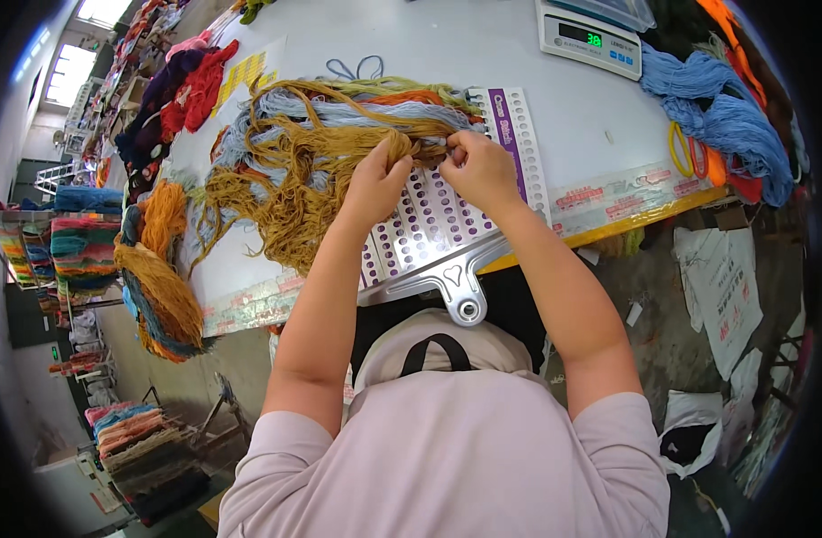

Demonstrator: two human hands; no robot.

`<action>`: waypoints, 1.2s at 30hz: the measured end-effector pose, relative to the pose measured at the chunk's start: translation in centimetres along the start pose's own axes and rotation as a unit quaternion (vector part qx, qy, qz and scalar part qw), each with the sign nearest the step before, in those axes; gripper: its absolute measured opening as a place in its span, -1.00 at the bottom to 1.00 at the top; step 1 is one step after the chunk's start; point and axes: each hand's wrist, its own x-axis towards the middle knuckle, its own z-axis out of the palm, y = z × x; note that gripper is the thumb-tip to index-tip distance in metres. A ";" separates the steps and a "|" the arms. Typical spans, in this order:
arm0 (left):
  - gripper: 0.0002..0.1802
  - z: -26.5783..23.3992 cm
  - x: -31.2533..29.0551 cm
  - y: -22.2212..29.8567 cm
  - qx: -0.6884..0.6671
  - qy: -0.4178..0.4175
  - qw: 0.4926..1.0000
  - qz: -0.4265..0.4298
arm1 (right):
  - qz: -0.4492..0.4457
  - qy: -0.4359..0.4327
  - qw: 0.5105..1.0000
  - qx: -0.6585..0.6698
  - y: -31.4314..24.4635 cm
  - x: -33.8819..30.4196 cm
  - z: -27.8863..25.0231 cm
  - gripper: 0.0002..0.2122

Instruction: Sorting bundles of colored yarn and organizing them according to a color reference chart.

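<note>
My left hand is closed on a bundle of golden-brown thread, whose loose strands spread left over the table. Close to its right, my right hand pinches the end of the same thread at the holes of a white thread card. The card has rows of purple-marked holes and a purple stripe. A silver metal clip grips its near edge. Light blue thread and some orange and green strands lie across the card's far part, partly beneath the brown. The fingertips are partly hidden.
A digital scale stands at the far right, beside blue skeins and yellow and red loops resembling scissor handles. Red and dark skeins line the left edge; orange and brown ones hang over it. Yarn racks stand further left.
</note>
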 end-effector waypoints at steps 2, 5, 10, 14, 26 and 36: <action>-0.74 0.2 0.2 0.2 0.104 -0.001 0.994 0.046 | 0.000 -0.003 1.000 0.010 0.0 -0.1 -0.1 -0.78; -0.75 0.4 0.3 1.2 0.035 -0.029 0.998 0.036 | 0.000 -0.001 1.000 0.013 -0.1 -0.1 -0.3 -0.79; -0.72 0.2 0.8 1.9 0.112 -0.023 0.989 0.090 | -0.002 0.010 1.000 -0.012 0.0 -0.3 0.1 -0.79; -0.71 -2.6 -1.8 3.3 0.063 0.008 0.995 0.075 | -0.029 0.029 0.996 -0.077 -0.3 -0.6 0.4 -0.76; -0.81 -7.4 -1.7 -1.8 0.084 -0.032 0.995 0.037 | -0.012 0.005 0.993 -0.114 -0.4 -0.5 -0.2 -0.70; -0.79 -12.1 4.5 -0.4 -0.098 0.039 0.982 -0.156 | -0.037 -0.006 0.991 -0.127 -1.5 0.2 0.8 -0.70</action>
